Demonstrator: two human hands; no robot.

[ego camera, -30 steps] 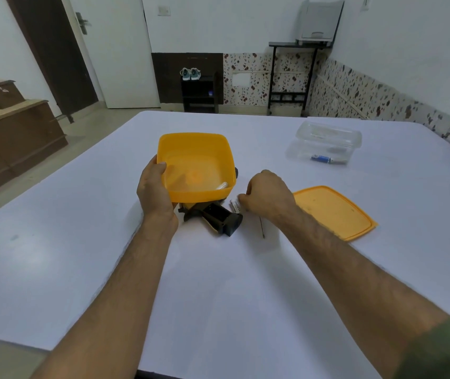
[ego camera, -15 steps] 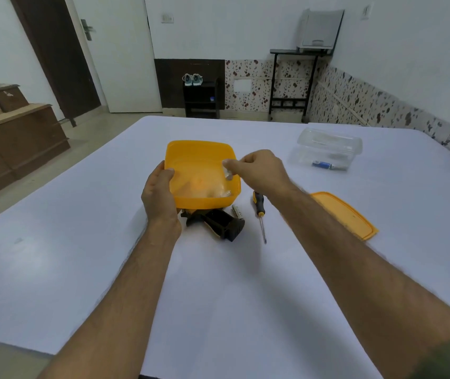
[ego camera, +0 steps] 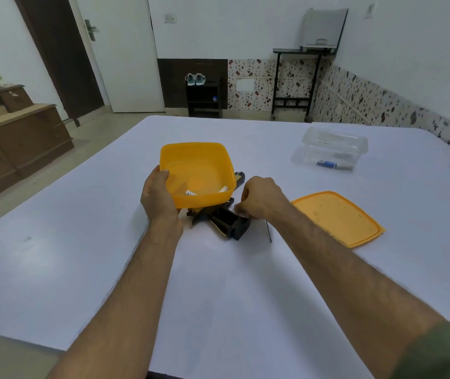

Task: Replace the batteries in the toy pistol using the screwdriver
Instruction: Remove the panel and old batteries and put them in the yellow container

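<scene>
The black and yellow toy pistol (ego camera: 229, 222) lies on the white table (ego camera: 218, 283), its open grip pointing toward me. My left hand (ego camera: 158, 195) grips the near left rim of an orange container (ego camera: 196, 149), held tilted over the pistol's barrel. Two used batteries (ego camera: 191, 192) lie in the container. My right hand (ego camera: 262, 198) is down beside the pistol's grip, fingertips pinched on a small grey battery (ego camera: 239, 210). Only the screwdriver's (ego camera: 269, 233) thin shaft shows below my right wrist; its handle is hidden.
The orange lid (ego camera: 336, 217) lies flat to the right of my right forearm. A clear plastic box (ego camera: 333, 149) with a blue battery (ego camera: 328, 163) inside stands at the far right. A wooden cabinet (ego camera: 13, 138) is off the table's left side.
My right hand went up over the orange container, left a battery in it, and has come back down beside the pistol's grip. The left hand kept hold of the container.
</scene>
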